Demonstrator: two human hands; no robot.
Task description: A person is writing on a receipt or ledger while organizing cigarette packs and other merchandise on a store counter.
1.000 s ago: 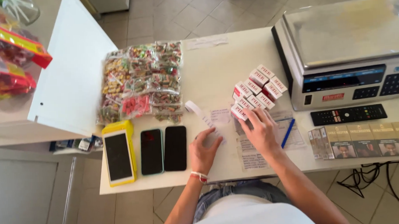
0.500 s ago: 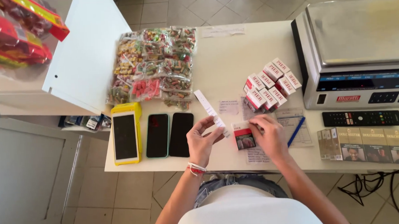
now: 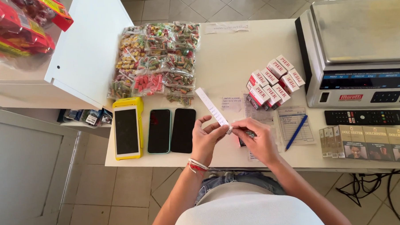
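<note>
At the counter's left edge, a yellow payment terminal (image 3: 127, 130) and two dark phones (image 3: 171, 130). Left hand (image 3: 208, 141) pinches the lower end of a white paper strip (image 3: 212, 107), fingers together on it. Right hand (image 3: 258, 140), half a second ago flat by a small red-and-white pack (image 3: 247, 135), has come over to the strip, fingertips closed on it, covering the pack. Boxes (image 3: 275, 81) and scale (image 3: 362, 49) unmoved.
</note>
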